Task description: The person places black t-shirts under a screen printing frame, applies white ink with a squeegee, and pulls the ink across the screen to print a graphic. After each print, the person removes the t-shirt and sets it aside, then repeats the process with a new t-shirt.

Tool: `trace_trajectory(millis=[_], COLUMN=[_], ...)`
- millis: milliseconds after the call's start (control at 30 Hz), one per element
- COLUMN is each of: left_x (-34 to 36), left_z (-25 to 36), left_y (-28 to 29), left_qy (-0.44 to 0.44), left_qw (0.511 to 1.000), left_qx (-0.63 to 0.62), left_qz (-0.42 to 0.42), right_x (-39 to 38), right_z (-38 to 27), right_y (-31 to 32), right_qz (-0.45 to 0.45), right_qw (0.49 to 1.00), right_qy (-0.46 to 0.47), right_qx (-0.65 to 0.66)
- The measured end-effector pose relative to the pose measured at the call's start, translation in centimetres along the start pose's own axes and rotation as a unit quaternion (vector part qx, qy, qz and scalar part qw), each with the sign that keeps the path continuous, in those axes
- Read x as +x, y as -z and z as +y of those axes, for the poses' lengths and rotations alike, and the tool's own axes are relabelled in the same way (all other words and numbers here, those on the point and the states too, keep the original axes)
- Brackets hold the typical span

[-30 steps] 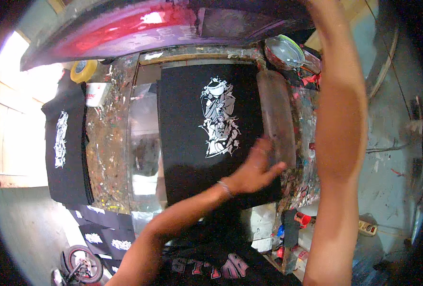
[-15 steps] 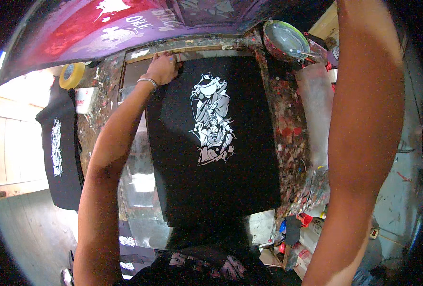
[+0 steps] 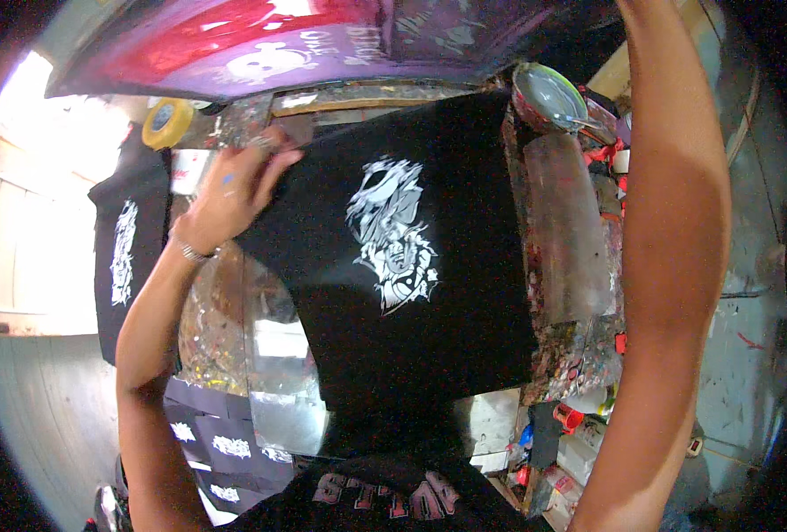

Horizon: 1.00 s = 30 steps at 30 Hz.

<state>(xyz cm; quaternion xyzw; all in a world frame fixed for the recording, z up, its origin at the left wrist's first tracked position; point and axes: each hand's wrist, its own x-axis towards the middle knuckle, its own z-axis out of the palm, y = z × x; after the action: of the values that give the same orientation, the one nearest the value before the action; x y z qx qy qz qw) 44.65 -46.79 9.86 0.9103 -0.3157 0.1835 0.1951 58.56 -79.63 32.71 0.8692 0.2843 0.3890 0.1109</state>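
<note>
A black fabric piece [image 3: 411,355] with a white and grey figure print [image 3: 396,239] lies over the work board in front of me. Its upper left side is lifted and pulled askew, and the print looks smeared by motion. My left hand [image 3: 238,182] has that left edge pinched between thumb and fingers. Above the fabric, a printing screen [image 3: 322,44] with red and purple ink is tilted up. My right forearm [image 3: 677,204] reaches up along the right side toward the screen's level; the hand itself is beyond the picture's top edge.
A tub of grey ink [image 3: 548,96] with a stick stands at the upper right, beside a long translucent sheet [image 3: 566,230]. At left are a yellow tape roll [image 3: 167,122], a white container [image 3: 189,171] and another printed black piece [image 3: 132,257]. More printed pieces [image 3: 229,446] lie lower left.
My left hand has moved left and toward me from the board's far edge, drawing the fabric's upper left corner with it. The fabric has skewed. The view has shifted slightly.
</note>
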Motion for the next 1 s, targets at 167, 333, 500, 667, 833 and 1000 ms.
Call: trace_trajectory(millis=[167, 333, 500, 667, 833, 1000], left_x=[-13.4, -19.9, -31.9, -47.4, -45.4, -47.5], left_z=[-11.5, -16.6, -7.5, 7.6, 11.7, 11.5], left_y=[10.2, 16.8, 10.4, -0.1, -7.1, -3.5], left_qy=[0.092, 0.118, 0.227, 0.742, 0.577, 0.513], left_qw=[0.98, 0.904, 0.886, 0.611, 0.235, 0.235], left_qx=[0.173, 0.402, 0.348, 0.012, -0.649, -0.547], left_qz=[-0.018, 0.086, 0.204, 0.275, 0.437, 0.618], right_x=[-1.1, -1.9, -4.6, -3.7, -2.8, -1.4], right_z=[-4.3, -2.1, 1.7, 7.2, 14.2, 18.3], right_y=[0.8, 0.1, -0.9, -5.6, -8.8, -11.1], right_qz=[0.017, -0.051, -0.057, -0.041, -0.043, -0.08], right_qw=[0.993, 0.983, 0.98, 0.984, 0.983, 0.979], right_qy=[-0.08, -0.092, -0.149, -0.136, -0.113, -0.109], right_qx=[0.091, 0.149, 0.123, 0.111, 0.139, 0.153])
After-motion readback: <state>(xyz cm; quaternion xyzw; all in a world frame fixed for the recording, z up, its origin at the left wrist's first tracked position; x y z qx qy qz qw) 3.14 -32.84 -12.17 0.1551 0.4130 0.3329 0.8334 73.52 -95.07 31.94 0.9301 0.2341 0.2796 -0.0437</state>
